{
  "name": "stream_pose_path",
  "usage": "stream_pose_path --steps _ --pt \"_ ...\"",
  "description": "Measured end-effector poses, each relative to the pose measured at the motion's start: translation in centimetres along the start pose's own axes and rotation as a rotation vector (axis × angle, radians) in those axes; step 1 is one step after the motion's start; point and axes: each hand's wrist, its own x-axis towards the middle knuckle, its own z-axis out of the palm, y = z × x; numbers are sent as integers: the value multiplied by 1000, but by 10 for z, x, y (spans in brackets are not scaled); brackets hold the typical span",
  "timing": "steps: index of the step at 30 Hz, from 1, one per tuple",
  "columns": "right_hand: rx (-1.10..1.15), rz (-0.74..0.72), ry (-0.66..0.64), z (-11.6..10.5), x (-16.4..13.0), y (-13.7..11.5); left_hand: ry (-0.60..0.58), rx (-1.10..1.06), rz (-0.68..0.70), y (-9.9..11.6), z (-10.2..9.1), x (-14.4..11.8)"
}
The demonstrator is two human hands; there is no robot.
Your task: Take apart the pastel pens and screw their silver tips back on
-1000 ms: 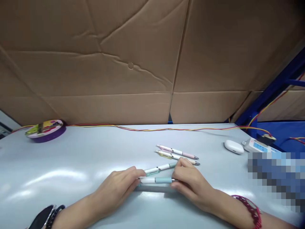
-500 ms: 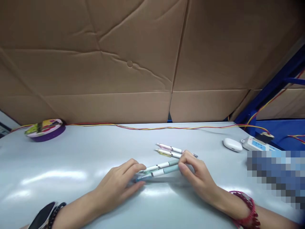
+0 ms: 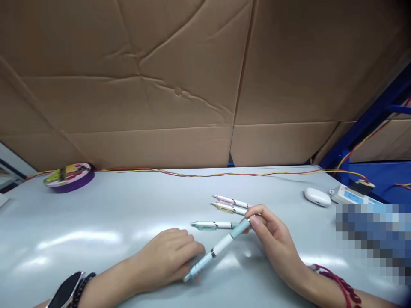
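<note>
My right hand pinches the grip end of a blue and white pen, which slants down to the left above the table. My left hand rests on the pale table with curled fingers; the pen's rear end lies by its fingertips, and I cannot tell whether they touch. Just beyond lie three more pens: a green one, a yellow one and a pink one, side by side.
A round purple tin sits at the far left. A red and yellow cable runs along the back edge below a cardboard wall. A white earbud case and a power strip lie at the right.
My right hand has lifted the blue pen's tip end and swung it, so the pen now slants toward me. My left hand has let go of it and settled flat.
</note>
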Motion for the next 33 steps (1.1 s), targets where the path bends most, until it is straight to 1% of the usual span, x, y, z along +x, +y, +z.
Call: stream_pose_path --steps 3,6,9,12,15,19,25,28,30,33 --pt "34 51 17 0 0 1 4 29 144 1 -1 1" --pt "62 100 8 0 -1 3 14 40 182 3 -2 1" --pt "109 124 -43 -1 -1 3 22 44 156 5 -1 2" --pt "166 140 -96 -1 1 0 -28 20 121 5 -1 3" --pt "209 156 -152 -1 3 -2 -51 -5 128 4 -1 4" --pt "218 141 -180 -1 2 -3 -65 -40 118 3 -1 4" --pt "177 136 -124 0 1 -3 -78 -83 92 4 -3 2" --pt "167 147 -146 0 2 -4 -112 -85 89 4 -5 3" --pt "158 144 -148 -1 2 -5 -130 -111 48 4 -7 3" --pt "122 107 -94 -1 2 -6 -125 -183 -25 2 -7 2"
